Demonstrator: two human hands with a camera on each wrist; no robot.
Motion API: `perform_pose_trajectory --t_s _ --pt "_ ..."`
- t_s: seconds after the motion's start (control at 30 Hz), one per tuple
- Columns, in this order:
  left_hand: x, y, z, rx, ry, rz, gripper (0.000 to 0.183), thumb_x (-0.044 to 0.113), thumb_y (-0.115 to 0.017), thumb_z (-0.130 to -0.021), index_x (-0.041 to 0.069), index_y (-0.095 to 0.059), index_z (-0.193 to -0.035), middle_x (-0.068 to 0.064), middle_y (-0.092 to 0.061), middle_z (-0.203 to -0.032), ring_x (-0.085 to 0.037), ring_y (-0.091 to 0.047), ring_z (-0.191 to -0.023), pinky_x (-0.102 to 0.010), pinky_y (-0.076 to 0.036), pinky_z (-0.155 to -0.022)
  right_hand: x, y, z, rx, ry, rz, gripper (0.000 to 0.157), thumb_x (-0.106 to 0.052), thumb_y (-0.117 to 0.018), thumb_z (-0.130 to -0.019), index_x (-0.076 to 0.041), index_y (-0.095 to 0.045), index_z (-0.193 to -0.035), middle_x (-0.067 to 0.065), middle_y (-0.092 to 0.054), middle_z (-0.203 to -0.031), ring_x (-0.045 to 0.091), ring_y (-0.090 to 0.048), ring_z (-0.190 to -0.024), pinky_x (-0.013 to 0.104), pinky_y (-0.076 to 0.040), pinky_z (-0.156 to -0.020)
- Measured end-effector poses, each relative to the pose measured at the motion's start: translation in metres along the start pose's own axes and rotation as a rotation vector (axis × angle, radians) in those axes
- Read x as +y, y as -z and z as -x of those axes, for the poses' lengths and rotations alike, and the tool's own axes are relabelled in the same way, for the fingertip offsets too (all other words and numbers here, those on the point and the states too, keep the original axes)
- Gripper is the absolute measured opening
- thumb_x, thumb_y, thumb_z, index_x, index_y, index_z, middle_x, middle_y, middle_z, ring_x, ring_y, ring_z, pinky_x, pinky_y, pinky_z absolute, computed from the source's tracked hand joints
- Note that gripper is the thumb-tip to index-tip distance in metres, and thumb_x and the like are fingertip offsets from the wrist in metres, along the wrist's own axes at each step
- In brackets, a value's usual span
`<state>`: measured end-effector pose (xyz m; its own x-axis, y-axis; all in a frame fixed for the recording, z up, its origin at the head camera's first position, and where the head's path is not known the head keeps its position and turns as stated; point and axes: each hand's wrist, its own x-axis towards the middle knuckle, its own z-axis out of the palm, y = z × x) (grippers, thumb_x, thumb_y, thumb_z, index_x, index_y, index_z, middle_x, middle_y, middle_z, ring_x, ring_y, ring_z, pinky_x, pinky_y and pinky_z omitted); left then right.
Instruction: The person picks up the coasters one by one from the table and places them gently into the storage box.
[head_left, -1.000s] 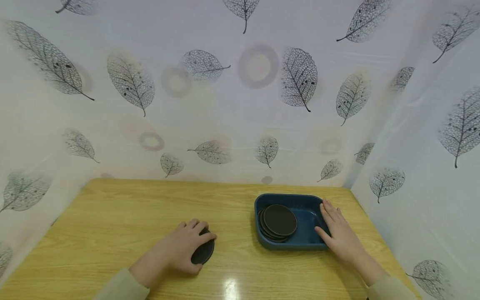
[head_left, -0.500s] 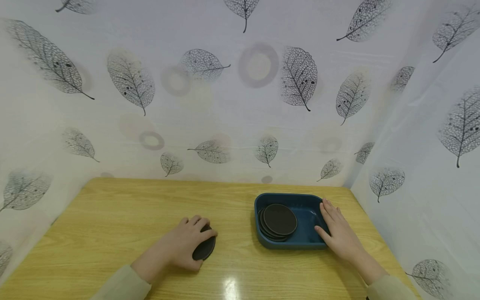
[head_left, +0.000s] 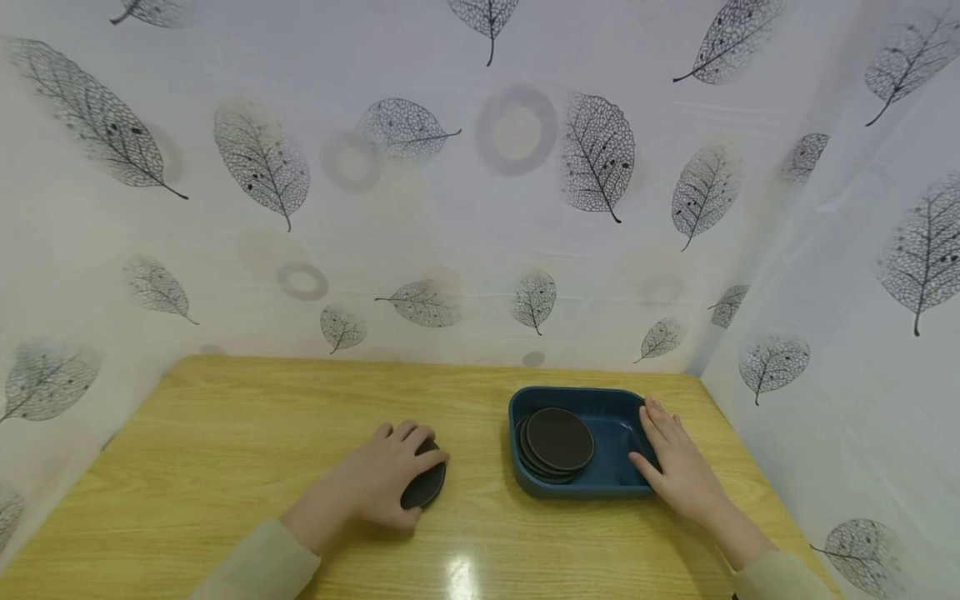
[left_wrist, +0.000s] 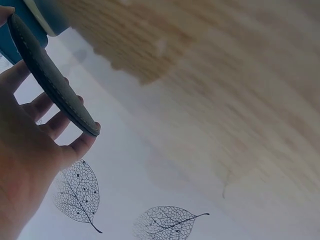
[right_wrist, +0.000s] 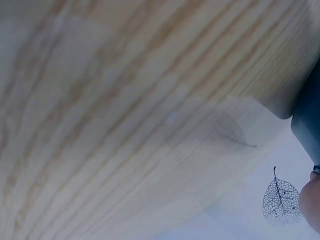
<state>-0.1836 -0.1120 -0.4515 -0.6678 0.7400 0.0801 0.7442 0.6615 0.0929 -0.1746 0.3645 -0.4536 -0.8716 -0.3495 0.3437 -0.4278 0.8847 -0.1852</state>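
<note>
My left hand (head_left: 382,482) holds a round dark coaster (head_left: 426,485) by its edges, tilted, left of the blue tray. In the left wrist view the same coaster (left_wrist: 52,77) shows its stitched rim, with thumb and fingers on opposite edges. The blue rectangular tray (head_left: 626,492) stands on the table at right. Inside its left half lies a stack of several dark coasters (head_left: 560,439), slightly fanned. My right hand (head_left: 684,473) rests on the tray's right rim with fingers extended. In the right wrist view only a fingertip and part of the tray (right_wrist: 307,120) show.
The wood-grain table (head_left: 285,417) runs back to a pale curtain or sheet with leaf prints (head_left: 450,233). The same printed covering closes off the right side close beside my right arm. Light glares off the table near its front.
My left hand has moved slightly right and away from me, toward the tray, carrying the coaster. The right hand, the tray and the stack have stayed in place.
</note>
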Motion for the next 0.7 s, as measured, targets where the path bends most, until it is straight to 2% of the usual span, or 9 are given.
perform_pose_trajectory --t_s 0.3,0.47,0.7 --pt "0.004 0.009 -0.018 -0.031 -0.008 0.019 0.078 0.047 -0.077 -0.081 0.026 -0.056 -0.153 -0.012 -0.052 -0.152 -0.033 -0.049 -0.136 -0.058 -0.045 -0.106 0.0 0.0 0.0 -0.012 -0.009 0.001 0.075 -0.028 -0.068 -0.103 0.014 -0.038 -0.157 0.031 -0.031 -0.169 0.03 -0.018 -0.166 0.02 0.007 -0.131" --pt "0.009 0.014 -0.03 -0.018 -0.036 -0.009 0.079 0.048 -0.079 -0.08 0.025 -0.056 -0.152 -0.013 -0.052 -0.153 -0.034 -0.049 -0.137 -0.058 -0.045 -0.107 -0.001 0.0 0.0 -0.007 -0.005 0.003 0.075 -0.027 -0.069 -0.102 0.014 -0.039 -0.157 0.031 -0.031 -0.169 0.039 -0.026 -0.162 0.021 0.006 -0.131" --pt "0.017 0.023 -0.044 0.007 -0.069 -0.062 0.077 0.05 -0.078 -0.082 0.026 -0.056 -0.152 -0.01 -0.053 -0.153 -0.031 -0.049 -0.136 -0.055 -0.046 -0.107 -0.001 0.001 0.001 -0.001 -0.001 -0.001 0.075 -0.026 -0.069 -0.101 0.014 -0.039 -0.157 0.031 -0.031 -0.169 0.032 -0.02 -0.165 0.021 0.006 -0.132"
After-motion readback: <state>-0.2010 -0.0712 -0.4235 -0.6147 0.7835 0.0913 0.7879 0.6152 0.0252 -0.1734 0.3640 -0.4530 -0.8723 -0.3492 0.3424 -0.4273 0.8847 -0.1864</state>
